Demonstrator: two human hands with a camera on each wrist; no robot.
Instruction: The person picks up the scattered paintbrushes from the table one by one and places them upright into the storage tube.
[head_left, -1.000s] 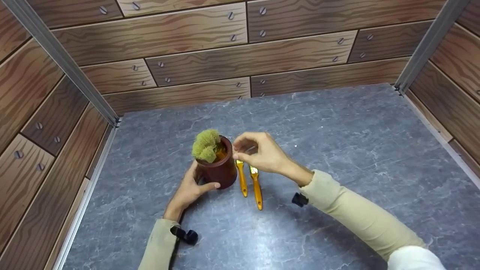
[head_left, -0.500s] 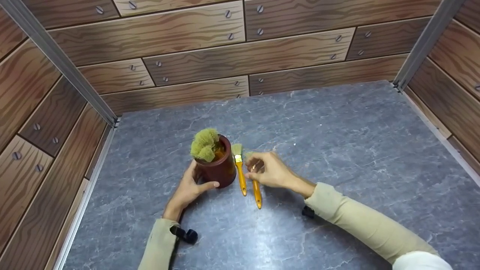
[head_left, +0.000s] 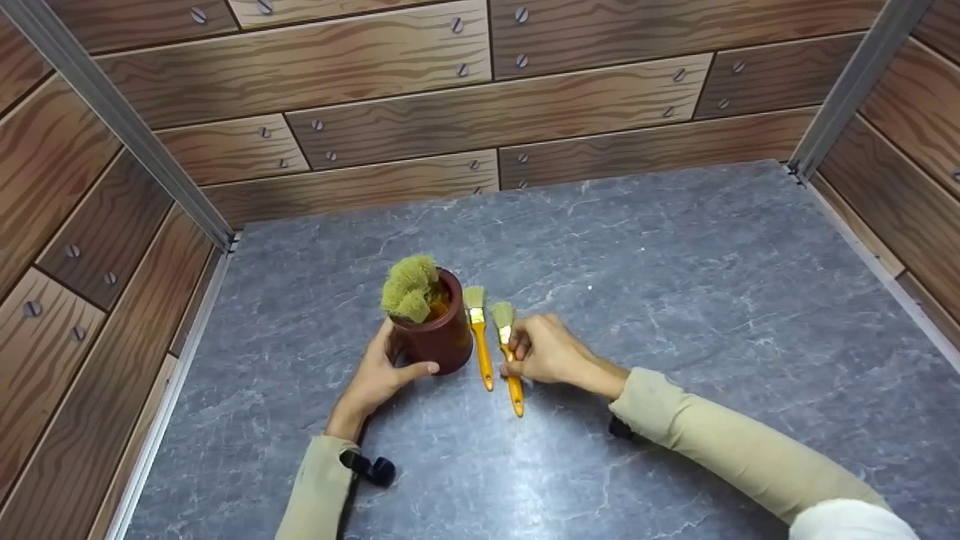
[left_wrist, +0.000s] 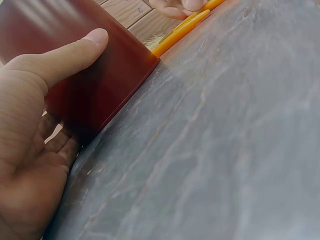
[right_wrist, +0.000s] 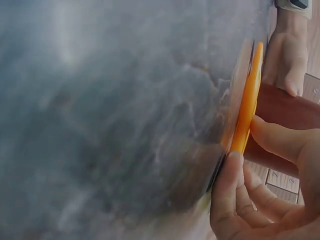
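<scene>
A dark red cylindrical cup (head_left: 442,349) stands upright on the table, several brushes in it with their pale green bristles (head_left: 409,289) up. My left hand (head_left: 375,381) grips the cup from its left side, thumb (left_wrist: 75,57) across the front. To the cup's right lie two paintbrushes with orange handles, bristles pointing away from me. The nearer-to-cup paintbrush (head_left: 482,352) is untouched. On the right-hand paintbrush (head_left: 516,397), my right hand (head_left: 559,352) pinches the handle between thumb and fingers. In the right wrist view that orange handle (right_wrist: 248,107) lies low along the table.
The grey marbled table (head_left: 675,300) stretches out around the cup and brushes. Wood-patterned walls (head_left: 390,97) close it in at the back, left and right, with metal corner posts (head_left: 127,112).
My right hand has come down from beside the cup's rim toward me and now pinches the right-hand paintbrush's handle. The left hand and cup have stayed put.
</scene>
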